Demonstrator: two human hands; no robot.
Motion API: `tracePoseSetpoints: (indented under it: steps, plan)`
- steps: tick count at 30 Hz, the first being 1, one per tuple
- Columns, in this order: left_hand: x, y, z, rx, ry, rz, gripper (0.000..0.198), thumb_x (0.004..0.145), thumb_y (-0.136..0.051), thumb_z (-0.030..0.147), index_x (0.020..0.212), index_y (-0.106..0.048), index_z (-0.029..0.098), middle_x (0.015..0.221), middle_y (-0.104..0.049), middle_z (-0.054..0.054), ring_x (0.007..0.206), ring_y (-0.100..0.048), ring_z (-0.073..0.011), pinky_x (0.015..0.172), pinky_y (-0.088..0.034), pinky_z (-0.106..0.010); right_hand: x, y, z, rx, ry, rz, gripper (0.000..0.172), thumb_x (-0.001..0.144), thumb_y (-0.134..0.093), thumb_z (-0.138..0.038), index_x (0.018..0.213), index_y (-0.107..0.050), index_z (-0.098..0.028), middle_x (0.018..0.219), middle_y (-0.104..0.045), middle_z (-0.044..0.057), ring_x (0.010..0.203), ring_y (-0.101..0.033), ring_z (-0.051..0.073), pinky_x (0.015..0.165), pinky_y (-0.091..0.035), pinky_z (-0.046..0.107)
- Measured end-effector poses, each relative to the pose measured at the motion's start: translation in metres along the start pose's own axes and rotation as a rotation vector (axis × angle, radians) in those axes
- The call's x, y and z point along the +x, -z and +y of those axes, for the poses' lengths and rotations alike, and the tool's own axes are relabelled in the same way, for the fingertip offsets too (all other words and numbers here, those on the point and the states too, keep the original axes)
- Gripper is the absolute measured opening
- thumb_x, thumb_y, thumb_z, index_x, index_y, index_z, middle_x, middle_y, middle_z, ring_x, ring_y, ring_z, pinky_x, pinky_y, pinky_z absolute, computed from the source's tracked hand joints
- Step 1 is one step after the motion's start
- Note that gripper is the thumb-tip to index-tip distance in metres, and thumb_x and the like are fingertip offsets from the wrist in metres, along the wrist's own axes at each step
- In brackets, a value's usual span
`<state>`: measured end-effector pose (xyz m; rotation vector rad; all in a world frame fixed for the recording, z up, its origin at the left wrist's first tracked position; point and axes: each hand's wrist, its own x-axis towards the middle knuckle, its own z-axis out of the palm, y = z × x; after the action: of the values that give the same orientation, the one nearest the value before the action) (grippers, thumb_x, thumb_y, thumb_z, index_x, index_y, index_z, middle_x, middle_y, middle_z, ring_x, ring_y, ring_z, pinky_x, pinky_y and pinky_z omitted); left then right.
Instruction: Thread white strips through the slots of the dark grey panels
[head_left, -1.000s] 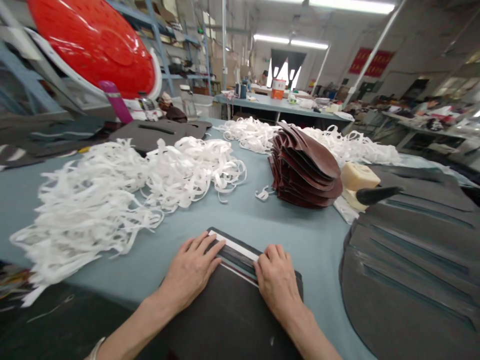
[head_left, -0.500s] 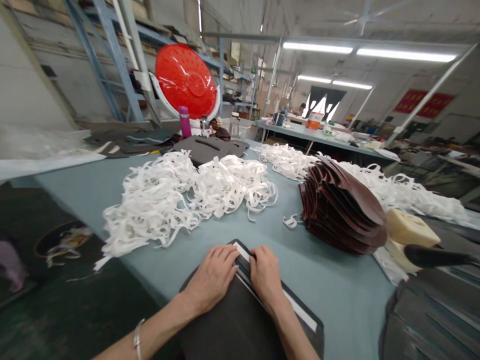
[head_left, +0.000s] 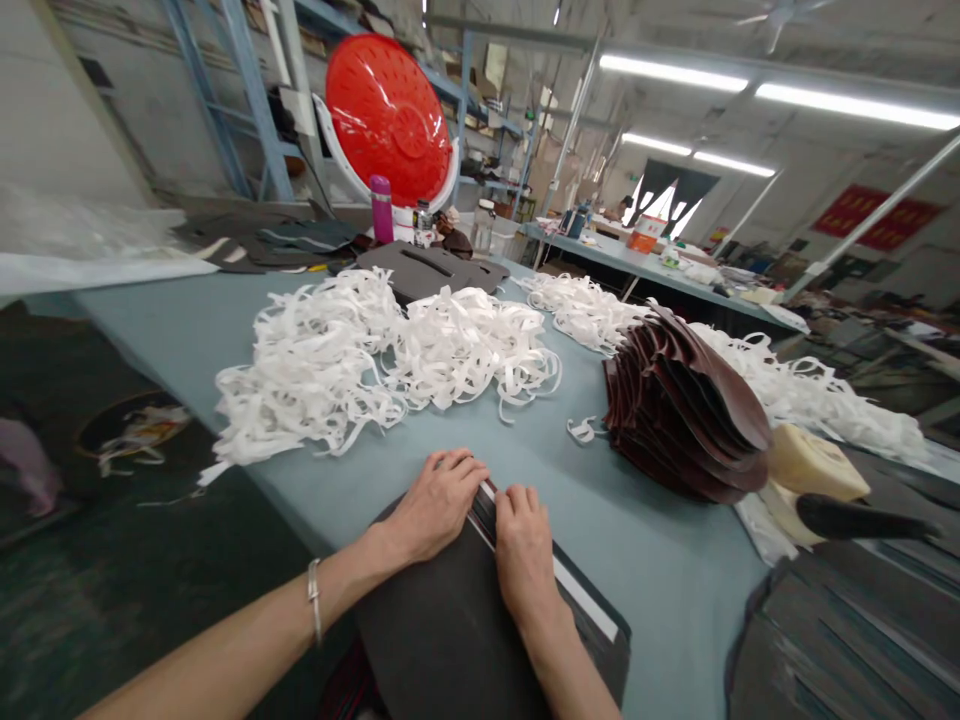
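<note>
A dark grey sheet of flexible material (head_left: 442, 630) lies in front of me at the table's near edge. Along its right margin runs a white strip (head_left: 585, 597) beside a dark band. My left hand (head_left: 439, 500) is closed over the sheet's far corner, its fingers together and bent at the strip's far end, hiding that corner. Just to the right, my right hand (head_left: 525, 550) has its fingers curled and pressed onto the strip; its fingertips and thumb are partly hidden.
Heaps of white tape (head_left: 307, 370) spread over the blue-green table (head_left: 667, 580). A stack of dark brown pieces (head_left: 682, 410) stands at right, near a yellowish block (head_left: 817, 465) and a black handle (head_left: 862, 517). Farther back are a purple bottle (head_left: 381, 210) and a red basket (head_left: 386, 120).
My left hand has shifted forward over the sheet's far corner, covering the strip's end. The right hand stays on the strip, with its fingers more upright. The camera view has tilted down slightly.
</note>
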<state>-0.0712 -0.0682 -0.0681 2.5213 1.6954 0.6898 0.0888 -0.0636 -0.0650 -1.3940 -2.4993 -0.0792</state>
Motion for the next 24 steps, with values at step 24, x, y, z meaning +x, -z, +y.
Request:
tracePoseSetpoints:
  steps: [24]
  plan:
    - [-0.005, -0.004, -0.012, -0.211, 0.21, 0.103, 0.026, 0.089, -0.033, 0.009, 0.095, -0.056, 0.019, 0.096, -0.057, -0.005, 0.091, -0.051, -0.0196, 0.085, -0.042, -0.035, -0.041, 0.019, 0.046, 0.243, -0.09, 0.065, 0.014, 0.09, -0.046, -0.016, 0.093, -0.059, -0.019, 0.09, -0.06, 0.005, 0.085, -0.056, 0.018, 0.078, -0.044, 0.029]
